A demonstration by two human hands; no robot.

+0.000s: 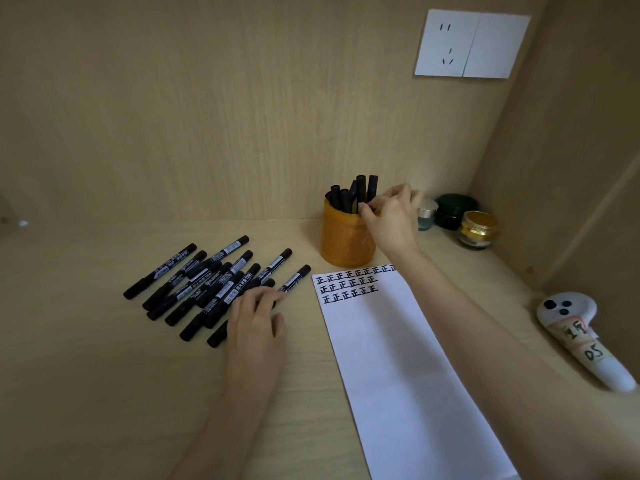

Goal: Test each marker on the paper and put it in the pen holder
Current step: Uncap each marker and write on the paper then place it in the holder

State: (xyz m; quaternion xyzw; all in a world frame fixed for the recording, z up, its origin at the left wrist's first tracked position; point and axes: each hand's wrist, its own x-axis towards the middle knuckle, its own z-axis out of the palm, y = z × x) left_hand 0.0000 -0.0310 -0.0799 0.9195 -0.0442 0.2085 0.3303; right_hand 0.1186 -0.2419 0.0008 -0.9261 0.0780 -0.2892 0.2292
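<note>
I am reaching my right hand (391, 220) to the orange pen holder (343, 244), which is standing on the desk (104, 375) by the back wall. Its fingers (369, 211) are curling in and pinching an upright marker (361, 188) at the rim, among the other black markers in the holder. I am resting my left hand (256, 317) on the near edge of the loose markers (207, 282), which are lying in a heap to the left of the paper (398, 358). Those fingers are lying gently bent over the heap, and I cannot tell whether they are gripping one. The paper is lying just in front of the holder, with rows of black test marks along its top.
</note>
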